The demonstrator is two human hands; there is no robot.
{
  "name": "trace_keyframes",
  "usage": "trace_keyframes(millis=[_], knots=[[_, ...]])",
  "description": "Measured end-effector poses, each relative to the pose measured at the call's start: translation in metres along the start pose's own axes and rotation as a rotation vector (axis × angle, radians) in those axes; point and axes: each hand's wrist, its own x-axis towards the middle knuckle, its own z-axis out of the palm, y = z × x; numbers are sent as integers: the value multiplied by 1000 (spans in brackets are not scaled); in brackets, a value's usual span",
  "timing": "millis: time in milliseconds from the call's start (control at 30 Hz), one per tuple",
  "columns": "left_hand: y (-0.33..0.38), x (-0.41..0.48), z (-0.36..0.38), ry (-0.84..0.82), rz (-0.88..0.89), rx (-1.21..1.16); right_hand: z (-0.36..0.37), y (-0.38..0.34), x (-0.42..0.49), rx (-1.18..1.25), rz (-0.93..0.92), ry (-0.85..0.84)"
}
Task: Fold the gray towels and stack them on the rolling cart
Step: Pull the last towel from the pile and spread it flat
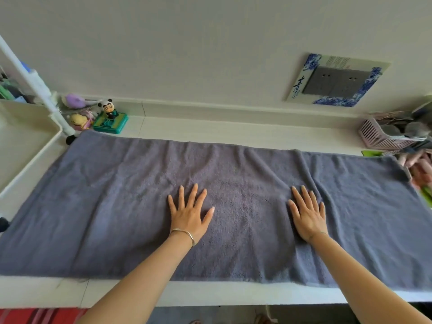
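Head view shows the gray towel (233, 206) spread out in a single layer across the white counter (210, 293), and everything else is best placed against it. The left hand (189, 215) and right hand (308, 217) both lie palm-down on the towel's middle, fingers spread apart and flat, gripping nothing; judging by the ridges running toward the far edge near the right hand, this looks like smoothing before a first fold. No fold is visible yet, so the task seems to be at its very start for this towel. The rolling cart (28, 146) stands just off the towel's left end, and the part of its tray in view holds no folded towels; most of the cart is cut off by the frame, so other shelves cannot be judged. Beyond the towel's far left corner sits a panda figurine (108, 108); past its right end a pink basket (383, 136) is blurred, its contents unclear. Whether more gray towels wait anywhere cannot be told.
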Motion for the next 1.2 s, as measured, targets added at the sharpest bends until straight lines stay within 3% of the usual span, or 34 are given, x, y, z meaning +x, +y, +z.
trace_keyframes(millis=[167, 300, 400, 633, 800, 933, 1033, 1133, 1200], knots=[[46, 15, -28, 70, -57, 16, -8, 16, 0, -13, -10, 143], [107, 27, -24, 20, 96, -52, -11, 32, 4, -22, 3, 39], [155, 33, -13, -23, 208, -89, -26, 47, 9, -17, -53, 98], [244, 52, 0, -67, 326, -52, -65, 137, 33, 15, 83, 44], [286, 64, 15, -92, 329, -55, -59, 194, 31, -45, 106, -5], [309, 69, 22, -78, 246, 26, -73, 217, 45, 17, 45, 162], [323, 76, 23, -69, 181, 19, -91, 243, 72, 216, 176, 350], [331, 83, 34, -41, 177, -6, -106, 272, 101, 426, 408, 330], [336, 85, 35, -26, 151, -3, -112, 287, 116, 427, 474, 277]])
